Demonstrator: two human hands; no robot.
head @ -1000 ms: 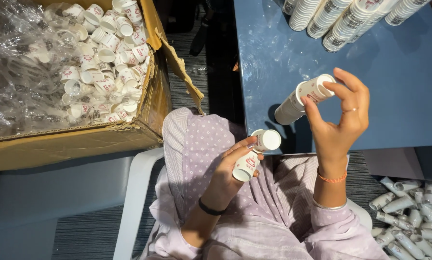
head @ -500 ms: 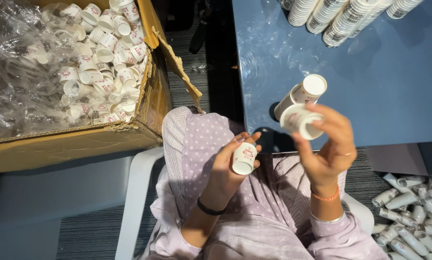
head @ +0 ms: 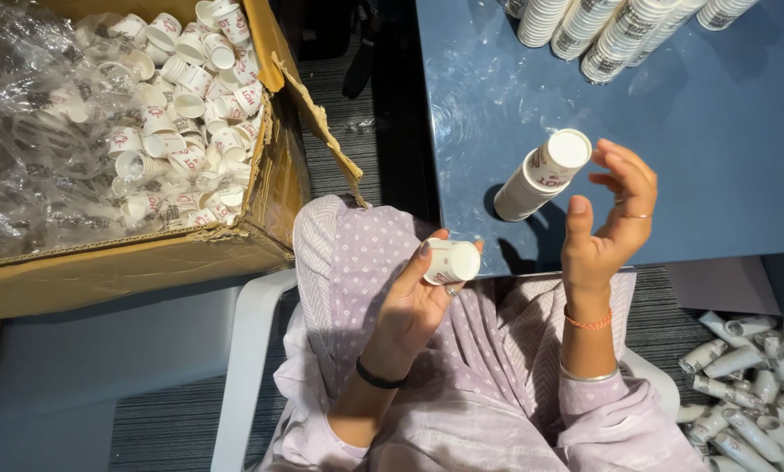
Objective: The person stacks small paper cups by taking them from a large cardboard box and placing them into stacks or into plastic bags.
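The left hand (head: 409,301) has its grip closed on a single small paper cup (head: 450,261), thumb on one side and fingers wrapped round the other, the cup lying sideways with its base toward the blue surface (head: 715,149). The wrist is bent up from the lap, palm turned inward.

The right hand (head: 606,223) is open — fingers curled loosely, thumb raised, holding nothing. It is lifted off the lap just beside the stack of cups (head: 540,175), which leans on the surface near its front edge; whether the fingertips touch the stack I cannot tell.

Far back on the surface lie more cup stacks (head: 619,26). Well off the surface's left edge sits a cardboard box (head: 147,262) of loose cups — plastic lining inside.
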